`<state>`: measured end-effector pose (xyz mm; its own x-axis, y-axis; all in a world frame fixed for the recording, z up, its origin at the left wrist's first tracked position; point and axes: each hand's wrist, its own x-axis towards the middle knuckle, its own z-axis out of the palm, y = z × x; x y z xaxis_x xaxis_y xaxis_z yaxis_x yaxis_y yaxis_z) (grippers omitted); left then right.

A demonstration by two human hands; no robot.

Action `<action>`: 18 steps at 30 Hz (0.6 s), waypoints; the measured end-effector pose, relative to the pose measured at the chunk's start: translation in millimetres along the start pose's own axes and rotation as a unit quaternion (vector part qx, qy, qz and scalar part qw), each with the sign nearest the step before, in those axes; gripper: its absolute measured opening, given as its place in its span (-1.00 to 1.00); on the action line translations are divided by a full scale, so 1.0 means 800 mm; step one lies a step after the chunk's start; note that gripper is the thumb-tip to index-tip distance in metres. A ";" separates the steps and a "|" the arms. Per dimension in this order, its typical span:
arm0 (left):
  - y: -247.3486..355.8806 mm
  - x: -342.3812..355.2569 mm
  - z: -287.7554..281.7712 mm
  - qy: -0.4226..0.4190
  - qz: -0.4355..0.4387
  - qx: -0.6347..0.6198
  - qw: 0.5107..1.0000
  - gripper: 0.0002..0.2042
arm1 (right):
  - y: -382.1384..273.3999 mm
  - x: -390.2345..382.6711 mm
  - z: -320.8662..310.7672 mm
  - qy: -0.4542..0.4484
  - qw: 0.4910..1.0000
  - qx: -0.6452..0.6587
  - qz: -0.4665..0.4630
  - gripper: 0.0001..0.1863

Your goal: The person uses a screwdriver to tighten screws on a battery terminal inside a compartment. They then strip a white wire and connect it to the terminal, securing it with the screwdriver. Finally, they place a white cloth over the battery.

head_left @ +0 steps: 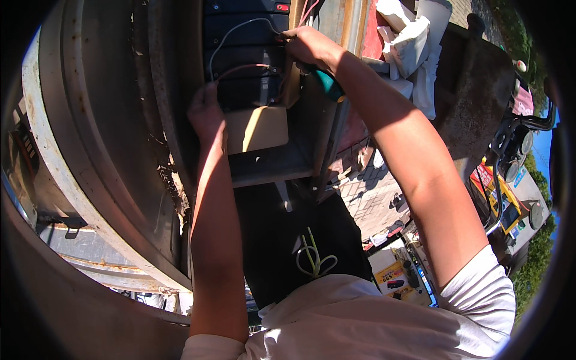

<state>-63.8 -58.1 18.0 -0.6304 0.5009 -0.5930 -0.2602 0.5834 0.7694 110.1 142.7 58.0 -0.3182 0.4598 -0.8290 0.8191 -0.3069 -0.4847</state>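
Several black batteries [240,55] sit in a row inside a metal compartment. A thin white wire [231,30] arches over them, from the fingers of my left hand to those of my right. My left hand [207,114] is closed at the wire's lower end, beside the batteries' left edge. At the upper right, my right hand [309,47] is closed near a battery terminal, where the wire's other end disappears. A tool with a teal handle [327,84] and an orange end sticks out from under that hand; its working end is hidden. A reddish wire [246,66] crosses the batteries between my hands.
Cardboard [264,129] stands against the batteries' near side. The metal frame [273,168] borders the compartment, and a rusty panel [108,120] rises on the left. White foam pieces [411,45] lie at the upper right. A parked vehicle's handlebar [498,198] is farther right.
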 end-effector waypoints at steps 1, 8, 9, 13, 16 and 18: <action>0.000 0.000 -0.001 -0.005 -0.001 0.007 1.000 -0.74 | 0.001 0.001 0.000 0.005 1.000 -0.011 -0.001 -0.68; -0.001 0.000 -0.004 0.000 0.030 0.005 1.000 -0.76 | -0.004 0.001 -0.003 -0.016 1.000 -0.021 -0.003 -0.71; -0.002 -0.001 -0.004 0.004 0.026 0.005 1.000 -0.76 | -0.004 0.001 -0.003 -0.016 1.000 -0.012 0.002 -0.71; -0.006 -0.002 -0.004 0.003 0.017 -0.011 1.000 -0.75 | 0.000 0.007 -0.002 -0.018 0.999 -0.036 0.008 -0.72; -0.008 -0.001 -0.005 0.002 0.019 -0.010 1.000 -0.74 | 0.005 0.017 0.000 -0.012 0.998 -0.062 0.004 -0.71; -0.010 0.000 -0.004 0.003 0.023 -0.008 1.000 -0.74 | 0.004 0.027 0.001 -0.032 0.990 -0.127 -0.044 -0.71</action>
<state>-64.3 -65.0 13.0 -0.6459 0.5241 -0.5550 -0.2418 0.5491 0.8000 105.3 151.4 38.4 -0.4173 0.4186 -0.8066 0.8779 -0.0437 -0.4768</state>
